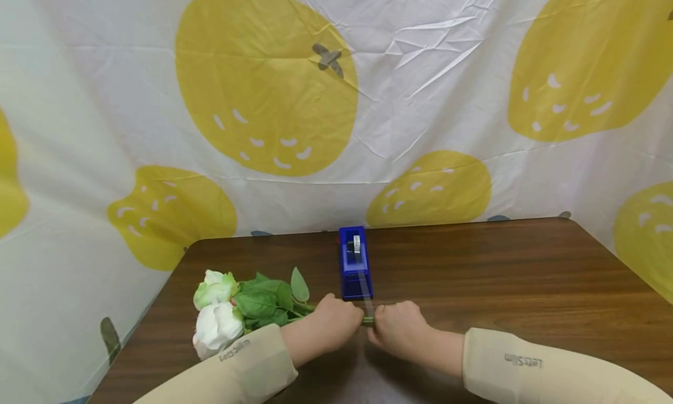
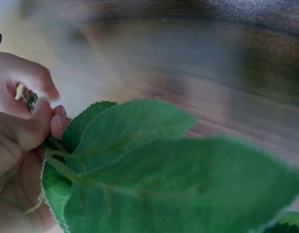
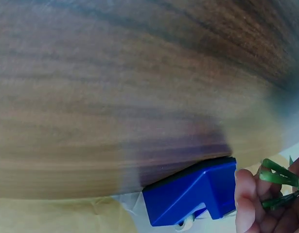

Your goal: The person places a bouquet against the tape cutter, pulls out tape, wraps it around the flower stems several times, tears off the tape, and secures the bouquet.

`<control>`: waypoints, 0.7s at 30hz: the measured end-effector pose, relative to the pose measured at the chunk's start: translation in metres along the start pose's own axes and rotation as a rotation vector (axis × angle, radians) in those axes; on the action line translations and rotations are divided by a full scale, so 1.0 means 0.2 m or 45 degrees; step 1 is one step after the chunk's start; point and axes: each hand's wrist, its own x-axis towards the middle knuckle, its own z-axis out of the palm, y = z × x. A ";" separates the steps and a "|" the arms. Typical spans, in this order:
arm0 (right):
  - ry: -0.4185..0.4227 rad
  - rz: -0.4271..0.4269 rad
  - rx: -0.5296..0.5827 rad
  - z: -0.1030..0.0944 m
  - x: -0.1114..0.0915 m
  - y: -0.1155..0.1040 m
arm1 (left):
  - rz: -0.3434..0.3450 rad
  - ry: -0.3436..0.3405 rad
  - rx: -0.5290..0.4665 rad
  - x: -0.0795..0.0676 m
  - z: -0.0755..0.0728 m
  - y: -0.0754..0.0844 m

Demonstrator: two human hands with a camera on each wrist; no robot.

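Note:
Artificial white flowers (image 1: 217, 327) with green leaves (image 1: 263, 302) lie sideways, blooms to the left. My left hand (image 1: 336, 322) grips their stems below the leaves; in the left wrist view the thumb and fingers close round them beside a big leaf (image 2: 188, 179). Close to its right, my right hand (image 1: 402, 331) grips the stems (image 1: 368, 320) near their lower ends. From the blue tape dispenser (image 1: 345, 275), a clear tape strip (image 1: 366, 293) runs down to the stems between my hands. Cut stem ends (image 3: 279, 177) poke out past the right fingers in the right wrist view.
The brown wooden table (image 1: 473, 270) has rounded back corners. A white cloth (image 1: 389, 100) with yellow fruit prints hangs right behind it and at both sides. The dispenser stands near the table's back edge.

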 end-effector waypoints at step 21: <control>-0.871 0.551 1.192 -0.01 0.08 0.08 | -0.019 -0.073 -0.053 0.00 -0.01 0.00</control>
